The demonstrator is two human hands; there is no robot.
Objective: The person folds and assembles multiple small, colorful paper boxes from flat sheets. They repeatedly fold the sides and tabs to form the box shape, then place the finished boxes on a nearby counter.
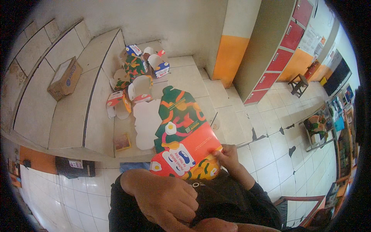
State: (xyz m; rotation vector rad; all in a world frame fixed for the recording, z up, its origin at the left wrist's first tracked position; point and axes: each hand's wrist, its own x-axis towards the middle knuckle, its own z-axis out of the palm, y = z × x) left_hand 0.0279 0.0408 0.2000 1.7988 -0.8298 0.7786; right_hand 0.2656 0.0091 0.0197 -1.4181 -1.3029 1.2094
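Note:
A flat printed food carton (pixel 185 135), green, red and yellow, lies angled in front of me. My right hand (pixel 230 160) grips its near right edge, thumb on the printed face. My left hand (pixel 166 195) is close to the camera, nearer me than the carton; its fingers curl, their tips hidden, and I cannot tell what they hold. Skin at the lower edge beside it is cut off, so I cannot tell which part it is. A white carton blank (pixel 146 125) lies beside the printed one. Beyond stand folded cartons, among them a green one (pixel 135 65) and a blue-and-white one (pixel 159 66).
The cartons rest on a tiled ledge (pixel 185 73), with an orange card (pixel 123 142) near its front edge. A brown cardboard box (pixel 65 78) sits on the tiled step at left. Red-doored lockers (pixel 280 60) and a stool (pixel 298 84) stand to the right.

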